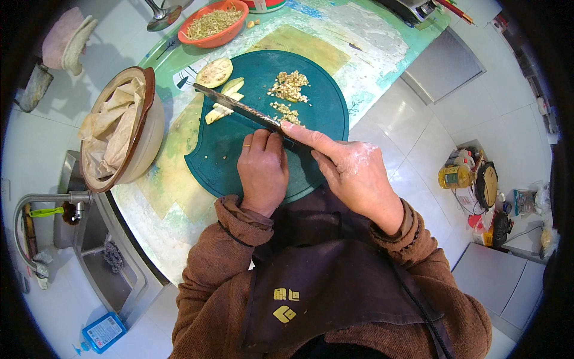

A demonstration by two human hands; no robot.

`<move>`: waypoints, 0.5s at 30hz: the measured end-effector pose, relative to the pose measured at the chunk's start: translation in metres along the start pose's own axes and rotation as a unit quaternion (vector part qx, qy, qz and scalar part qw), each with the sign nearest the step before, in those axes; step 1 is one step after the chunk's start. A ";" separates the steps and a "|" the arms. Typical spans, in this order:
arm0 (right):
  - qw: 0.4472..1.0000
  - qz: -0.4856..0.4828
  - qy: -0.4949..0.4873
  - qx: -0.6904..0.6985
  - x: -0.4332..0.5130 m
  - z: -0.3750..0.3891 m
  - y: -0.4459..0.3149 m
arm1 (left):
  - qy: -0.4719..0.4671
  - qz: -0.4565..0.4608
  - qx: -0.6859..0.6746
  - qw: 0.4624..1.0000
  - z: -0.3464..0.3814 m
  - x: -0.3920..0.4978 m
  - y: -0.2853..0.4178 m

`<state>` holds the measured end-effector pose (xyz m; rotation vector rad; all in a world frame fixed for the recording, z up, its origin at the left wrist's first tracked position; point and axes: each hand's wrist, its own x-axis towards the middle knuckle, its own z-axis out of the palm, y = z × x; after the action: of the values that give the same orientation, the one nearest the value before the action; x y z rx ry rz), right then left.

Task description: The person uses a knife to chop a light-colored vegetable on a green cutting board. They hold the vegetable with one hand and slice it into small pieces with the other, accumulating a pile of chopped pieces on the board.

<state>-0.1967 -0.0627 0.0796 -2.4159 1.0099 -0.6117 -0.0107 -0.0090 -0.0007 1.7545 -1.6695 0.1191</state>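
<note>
My right hand (pixel 354 175), dusted with white powder, grips a broad kitchen knife (pixel 242 108), its index finger laid along the blade's spine. The knife lies slantwise over a dark green cutting board (pixel 325 98), pointing to the upper left. Close beside the blade, my left hand (pixel 263 172) rests on the board with its fingers curled down; whatever may be under the fingertips is hidden. A round pale slice (pixel 215 72), seemingly eggplant, sits at the board's upper left edge. Cut pale strips (pixel 232 89) lie partly behind the blade. Finely chopped pieces (pixel 289 86) form two small heaps beyond the knife.
Left of the board stands a brown-rimmed basin (pixel 154 121) holding beige, cloth-like folds (pixel 116 125). An orange bowl (pixel 245 20) of chopped greenish stems stands at the far side, near a metal ladle (pixel 163 19). A sink (pixel 96 273) with a faucet (pixel 49 197) is at lower left.
</note>
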 end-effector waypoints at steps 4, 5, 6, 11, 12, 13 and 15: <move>1.000 -0.004 0.005 0.001 0.000 0.000 0.001 | -0.003 -0.005 0.001 1.000 0.000 0.000 0.000; 1.000 -0.003 0.005 0.002 0.000 0.000 0.001 | -0.003 -0.005 0.003 1.000 -0.001 0.000 0.001; 1.000 -0.003 0.005 0.003 0.000 0.000 0.001 | -0.003 -0.004 0.004 1.000 -0.001 0.000 0.001; 1.000 0.000 -0.002 0.020 -0.002 -0.001 0.002 | 0.005 0.000 0.011 1.000 -0.001 0.000 0.000; 1.000 0.003 -0.004 0.021 -0.003 -0.001 0.002 | 0.007 0.002 0.014 1.000 -0.001 0.000 0.000; 1.000 0.006 -0.005 0.021 -0.004 -0.001 0.002 | 0.007 0.001 0.013 1.000 -0.001 0.000 0.000; 0.999 0.004 0.001 0.041 -0.005 -0.003 0.002 | 0.005 0.004 0.019 1.000 0.000 0.000 -0.001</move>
<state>-0.2031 -0.0611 0.0795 -2.3407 0.9752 -0.6405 -0.0098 -0.0088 -0.0007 1.7730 -1.6778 0.1638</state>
